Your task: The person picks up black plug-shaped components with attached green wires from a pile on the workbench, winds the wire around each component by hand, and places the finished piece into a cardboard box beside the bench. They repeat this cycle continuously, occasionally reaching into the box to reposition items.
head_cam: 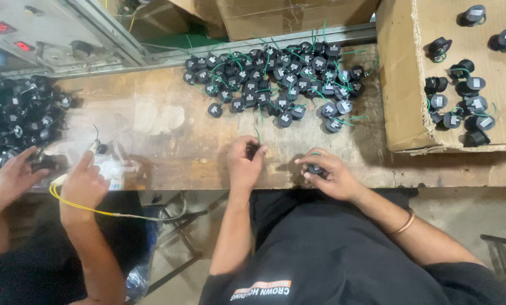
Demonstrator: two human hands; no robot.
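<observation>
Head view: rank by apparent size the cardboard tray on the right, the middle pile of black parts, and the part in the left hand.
1. Cardboard tray, cut off by the frame edge.
2. Middle pile of black parts; similar spread to the tray, so the top two are unsure.
3. Black part in the left hand, by far the smallest.

Worn wood, matt plastic, rough cardboard

The brown wooden desk (168,152) looks scratched and dull; the small round black plastic parts (275,79) are matt; the brown cardboard box (400,73) has torn, rough edges.

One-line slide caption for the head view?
Left hand and right hand each grip a black part beside a pile of green-wired parts.
</observation>
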